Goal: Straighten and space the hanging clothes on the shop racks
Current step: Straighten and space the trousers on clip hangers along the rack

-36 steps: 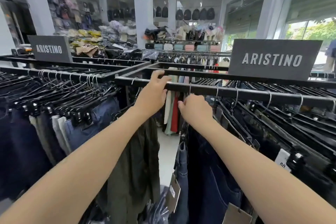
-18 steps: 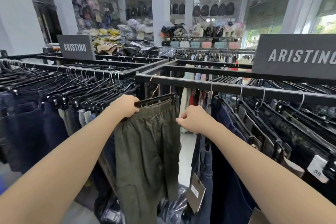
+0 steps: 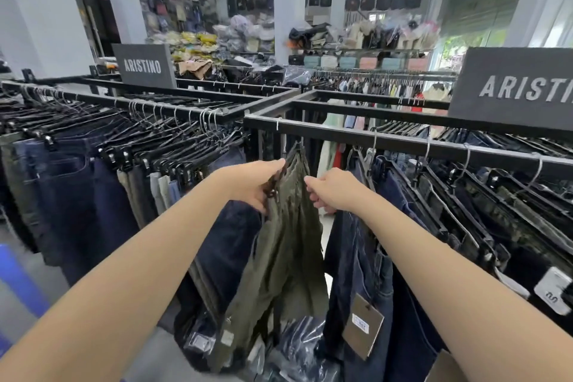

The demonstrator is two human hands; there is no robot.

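Note:
An olive green pair of trousers (image 3: 288, 236) hangs edge-on from the black rack rail (image 3: 403, 141) on a black clip hanger. My left hand (image 3: 257, 183) grips the hanger's near end and the waistband. My right hand (image 3: 331, 191) is closed at the right edge of the olive trousers, beside a dark blue pair of jeans (image 3: 366, 257). Whether it holds the trousers or the jeans is unclear. More dark jeans (image 3: 496, 205) hang tightly along the rail to the right.
A second rail (image 3: 148, 105) on the left carries packed jeans and grey trousers (image 3: 77, 195). Grey ARISTINO signs (image 3: 144, 67) stand on both racks. A paper tag (image 3: 362, 326) dangles from the jeans. Bagged clothes (image 3: 304, 350) lie on the floor. White pillars and shelves of goods stand behind.
The olive trousers turned from facing me to edge-on on the rail. My left hand rose with the hanger's end, and my right hand moved in against the trousers' right edge.

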